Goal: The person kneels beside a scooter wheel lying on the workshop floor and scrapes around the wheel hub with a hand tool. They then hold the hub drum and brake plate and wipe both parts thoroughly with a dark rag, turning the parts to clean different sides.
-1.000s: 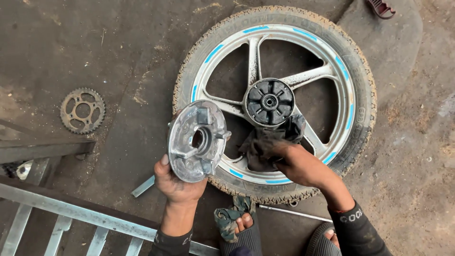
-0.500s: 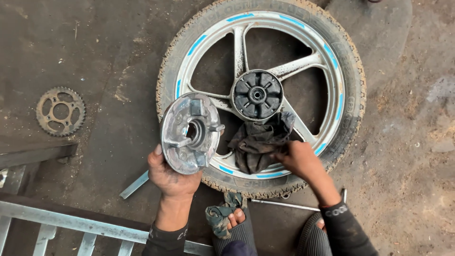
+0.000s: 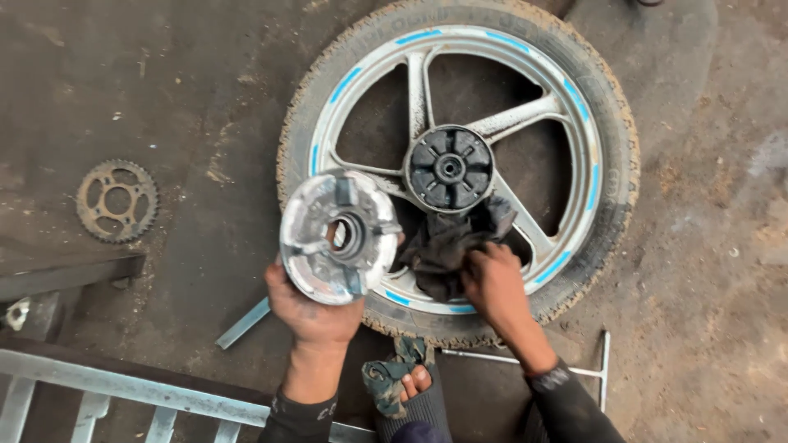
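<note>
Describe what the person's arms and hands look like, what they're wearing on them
Both hands are bare, with no gloves: the left hand and the right hand look smudged with dark grime. Each forearm ends in a dark, close-fitting long sleeve pushed back from the wrist, with light lettering near the cuff. No watch or rings are visible.

The round silver-grey metal hub plate [image 3: 339,236] shines pale with a dark centre. The crumpled rag [image 3: 450,246] is black-brown. The silver alloy wheel [image 3: 525,123] carries short blue stripes, its knobby tyre [image 3: 611,115] dusty black. The toothed sprocket [image 3: 116,200] is rusty brown on the grey-brown concrete floor [image 3: 164,82].
</note>
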